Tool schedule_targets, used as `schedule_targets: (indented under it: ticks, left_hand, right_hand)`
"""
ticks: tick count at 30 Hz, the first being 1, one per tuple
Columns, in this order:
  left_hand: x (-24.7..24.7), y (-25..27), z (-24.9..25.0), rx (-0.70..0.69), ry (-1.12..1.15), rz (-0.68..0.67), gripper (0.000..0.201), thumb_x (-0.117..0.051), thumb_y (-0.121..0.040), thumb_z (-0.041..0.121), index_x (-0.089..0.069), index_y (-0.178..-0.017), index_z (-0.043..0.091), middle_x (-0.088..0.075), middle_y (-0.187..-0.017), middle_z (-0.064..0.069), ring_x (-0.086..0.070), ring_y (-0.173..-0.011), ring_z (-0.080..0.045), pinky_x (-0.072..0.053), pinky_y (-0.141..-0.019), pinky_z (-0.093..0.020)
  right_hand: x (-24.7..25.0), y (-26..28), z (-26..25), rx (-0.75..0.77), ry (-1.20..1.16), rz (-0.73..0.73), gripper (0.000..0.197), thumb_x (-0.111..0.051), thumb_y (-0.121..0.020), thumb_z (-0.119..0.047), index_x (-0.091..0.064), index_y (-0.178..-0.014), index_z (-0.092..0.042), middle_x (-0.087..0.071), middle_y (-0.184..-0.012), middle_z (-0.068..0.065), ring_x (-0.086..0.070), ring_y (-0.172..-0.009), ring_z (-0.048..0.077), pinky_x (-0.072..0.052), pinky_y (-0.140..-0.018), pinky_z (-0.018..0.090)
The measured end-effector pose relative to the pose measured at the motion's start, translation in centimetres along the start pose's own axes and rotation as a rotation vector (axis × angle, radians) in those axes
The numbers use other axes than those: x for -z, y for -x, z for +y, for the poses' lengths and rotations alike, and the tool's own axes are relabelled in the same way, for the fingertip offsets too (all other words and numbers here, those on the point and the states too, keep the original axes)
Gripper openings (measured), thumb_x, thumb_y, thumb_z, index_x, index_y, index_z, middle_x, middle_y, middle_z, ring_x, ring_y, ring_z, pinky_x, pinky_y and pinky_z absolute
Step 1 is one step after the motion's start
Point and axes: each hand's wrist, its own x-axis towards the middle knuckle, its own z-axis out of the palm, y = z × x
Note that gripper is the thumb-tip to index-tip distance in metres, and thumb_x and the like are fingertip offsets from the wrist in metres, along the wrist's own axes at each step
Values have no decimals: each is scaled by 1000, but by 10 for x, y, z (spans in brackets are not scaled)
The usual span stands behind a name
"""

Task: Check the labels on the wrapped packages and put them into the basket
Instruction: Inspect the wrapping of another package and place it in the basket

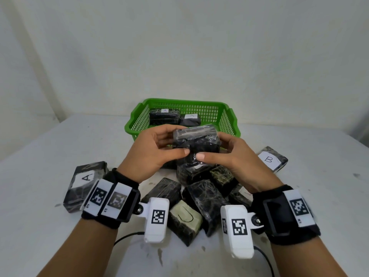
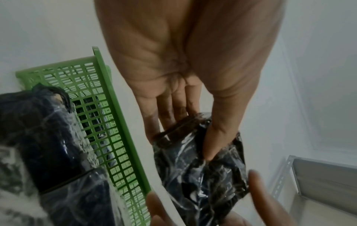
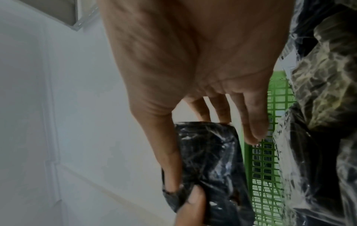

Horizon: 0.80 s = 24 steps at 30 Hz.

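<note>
A black package wrapped in clear film [image 1: 196,139] [image 2: 201,166] [image 3: 210,162] hangs in the air just in front of the green basket [image 1: 227,118]. My left hand [image 1: 159,148] [image 2: 179,122] grips its left end, thumb on the near face. My right hand [image 1: 225,154] [image 3: 203,125] grips its right end, thumb likewise on the near face. No label shows on the faces I can see. Two packages with "A" labels [image 1: 164,116] [image 1: 190,119] lie inside the basket.
Several more wrapped packages [image 1: 201,196] lie heaped on the white table [image 1: 40,226] under my hands. One marked "A" [image 1: 84,182] lies at the left, one marked "B" [image 1: 272,159] at the right. A metal shelf [image 2: 324,183] stands beside the table.
</note>
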Motion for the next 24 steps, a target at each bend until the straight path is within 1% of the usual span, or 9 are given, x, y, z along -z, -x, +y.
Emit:
schedule_targets:
  ticks: [3,5,7,10,12,13,17,20,24]
  left_hand:
    - [3,0,-2,-28,11,-25,54,-80,-69,-10,-67,-117,11,-75,-111,-3,-70,-108,-16,-56,-93,-28]
    - [2,1,-1,-50,-4,-38,55,-80,-69,-11,-66,-117,12,-74,-113,-3,-68,-110,-16,-55,-94,-29]
    - [2,1,-2,-50,-25,-73,59,-81,-70,-8,-64,-122,13,-71,-119,-1,-65,-116,-14,-54,-97,-29]
    - [2,1,-4,57,29,-152,75,-88,-70,16,-54,-137,21,-63,-132,6,-60,-124,-10,-52,-98,-27]
    - [0,0,-4,136,59,-139,79,-86,-68,36,-53,-138,22,-65,-130,7,-62,-121,-10,-50,-99,-27]
    - [-1,0,-3,149,60,-107,76,-86,-68,38,-57,-135,20,-68,-125,6,-64,-117,-12,-52,-97,-26]
    - [-2,0,-1,109,20,-45,56,-78,-68,28,-68,-121,15,-73,-114,0,-70,-107,-14,-55,-94,-24]
    - [-2,1,0,86,25,-51,58,-79,-66,26,-68,-121,13,-74,-114,-1,-70,-107,-13,-54,-96,-28]
    - [-5,2,1,104,88,-83,59,-76,-69,27,-64,-124,11,-74,-115,-1,-70,-106,-13,-55,-92,-24]
  right_hand:
    - [1,-1,0,-65,-147,-14,75,-95,-62,-45,-70,-126,-17,-74,-127,7,-72,-116,24,-57,-101,42]
    - [1,1,-4,-107,-258,-36,69,-85,-69,-42,-69,-125,-6,-74,-124,17,-72,-114,34,-62,-92,35]
    - [0,1,-6,-105,-294,-26,57,-78,-73,-33,-70,-120,-2,-75,-121,20,-71,-115,38,-63,-91,35]
    - [2,-1,-1,-75,-274,15,61,-83,-69,-25,-68,-123,-1,-77,-118,14,-73,-114,32,-57,-103,46]
    - [2,-3,3,-62,-248,31,71,-95,-62,-20,-67,-126,-5,-78,-117,10,-74,-112,27,-54,-106,48]
    - [3,-4,4,-55,-243,37,77,-98,-58,-20,-66,-127,-7,-77,-118,8,-74,-111,25,-54,-105,46]
    - [0,-5,5,-41,-251,7,83,-92,-54,-33,-66,-130,-11,-76,-122,8,-73,-114,24,-52,-107,46]
    - [-2,-4,3,-21,-246,25,74,-92,-56,-37,-71,-124,-15,-77,-120,8,-74,-113,27,-51,-109,49]
    - [0,-2,-1,29,-264,72,72,-91,-58,-36,-72,-123,-14,-78,-117,8,-75,-109,26,-53,-107,49]
